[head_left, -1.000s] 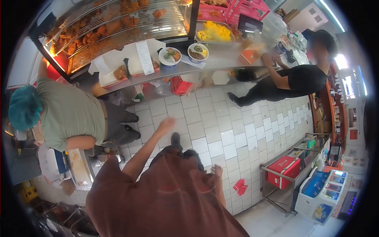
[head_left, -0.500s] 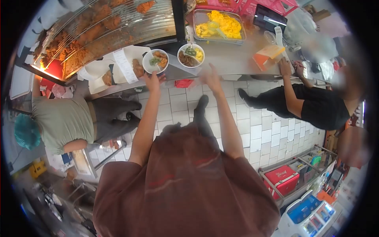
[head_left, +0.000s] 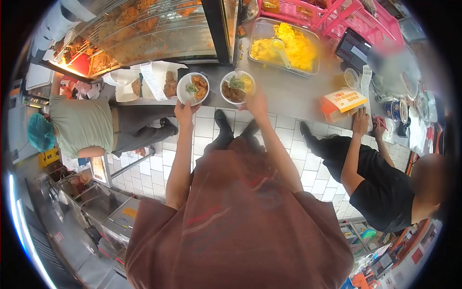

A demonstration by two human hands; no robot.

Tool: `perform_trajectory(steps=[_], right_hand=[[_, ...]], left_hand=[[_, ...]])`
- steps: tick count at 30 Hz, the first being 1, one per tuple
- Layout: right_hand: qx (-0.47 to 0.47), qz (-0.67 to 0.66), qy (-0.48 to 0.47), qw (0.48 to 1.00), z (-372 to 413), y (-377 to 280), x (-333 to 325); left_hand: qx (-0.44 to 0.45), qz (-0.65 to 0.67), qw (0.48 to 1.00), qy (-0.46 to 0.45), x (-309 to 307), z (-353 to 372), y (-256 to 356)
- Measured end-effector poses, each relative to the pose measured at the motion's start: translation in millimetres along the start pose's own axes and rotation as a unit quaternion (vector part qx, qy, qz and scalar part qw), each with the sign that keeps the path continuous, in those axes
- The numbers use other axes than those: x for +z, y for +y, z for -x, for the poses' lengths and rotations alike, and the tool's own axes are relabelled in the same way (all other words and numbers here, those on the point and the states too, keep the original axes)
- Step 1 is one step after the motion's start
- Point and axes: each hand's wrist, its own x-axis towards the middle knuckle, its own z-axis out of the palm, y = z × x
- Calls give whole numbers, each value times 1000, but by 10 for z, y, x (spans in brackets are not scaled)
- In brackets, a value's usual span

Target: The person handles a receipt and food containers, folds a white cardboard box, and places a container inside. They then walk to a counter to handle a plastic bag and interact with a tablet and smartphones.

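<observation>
My left hand (head_left: 185, 113) is closed on the near edge of a white paper bowl (head_left: 182, 89) with fried chicken pieces and chopped greens in it. Beside it, a second white bowl (head_left: 237, 100) contains dark meat, greens and a bit of yellow egg. My right hand (head_left: 255, 103) grips that second bowl at its right side, its fingertips partly hidden. Both bowls are upright at the counter's near edge. Behind the right one, a clear tray (head_left: 256, 27) of scrambled egg has a pale spoon (head_left: 285, 60) lying in it.
Paper boxes with chicken and a receipt (head_left: 153, 82) stand left of the bowls, below a glass warming cabinet (head_left: 183, 48). A co-worker in black (head_left: 385, 192) writes beside an orange box (head_left: 342, 103). Another, in a green shirt (head_left: 82, 125), stands at left. Pink baskets (head_left: 346, 17) sit behind.
My right hand has moved in from the right and taken hold of the right bowl. My left hand stays on its bowl. The camera view has shifted.
</observation>
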Motion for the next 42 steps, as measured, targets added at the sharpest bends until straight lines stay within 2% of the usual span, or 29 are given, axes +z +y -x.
perform_trajectory(steps=[2,6,10,15,17,19,20,22,24,25,26,28,29,30,31,32,33,34,35,36,37,39,40,41,42], right_hand=[[-25,27,11,999,7,5,-207],[-9,35,33,999,86,-56,-798],[-10,93,85,992,88,16,-1463],[-5,121,115,986,149,172,-2069],[29,125,97,987,130,249,-2244],[21,123,72,989,154,344,-2335],[25,89,70,993,185,396,-2353],[26,58,62,996,215,498,-2384],[-151,104,152,971,262,600,-2238],[-87,27,146,985,327,558,-2167],[-61,14,148,987,331,709,-2195],[-80,-37,223,971,524,766,-1961],[-90,-82,230,966,549,960,-1933],[-47,-80,263,960,570,1149,-1887],[-40,-32,241,969,632,1257,-1841],[-34,17,223,974,711,1273,-1742],[-9,-8,208,978,765,1313,-1610],[-3,8,157,988,833,1320,-1514],[-22,34,118,992,874,1303,-1399],[-15,67,66,995,876,1263,-1302],[-8,102,15,995,884,1165,-1210],[1,150,-81,985,832,847,-968],[26,114,-120,986,728,875,-902],[23,120,-119,985,638,796,-812],[9,162,-150,975,537,677,-718]], left_hand=[[3,-10,1000,-8,-36,102,-2],[5,-19,999,-33,15,370,51],[-15,-18,998,-64,328,483,171],[-20,-61,971,-229,1054,575,236],[-36,-71,963,-256,1368,558,116],[24,-101,952,-290,1639,451,-131],[20,-99,953,-287,1752,409,-226],[68,-184,915,-353,1985,311,-385],[29,-167,918,-359,2105,236,-637],[8,-150,925,-349,2134,213,-745],[-10,-131,931,-339,2100,198,-781],[-31,-114,936,-332,1948,464,-282],[-25,-117,942,-314,1784,471,-228],[25,-125,949,-289,1604,455,-203],[73,-132,952,-266,1432,398,-195],[182,-199,950,-156,1189,220,-274],[285,-260,922,-44,918,21,-333],[269,-198,938,93,735,-25,-101],[265,-161,932,188,529,-76,220],[345,-184,890,233,198,-320,338],[328,-186,877,297,-47,-483,498],[387,-193,844,319,-506,-895,651],[384,-189,845,321,-627,-1015,742],[285,-115,925,224,-708,-1112,877],[178,-38,976,120,-737,-1158,997]])
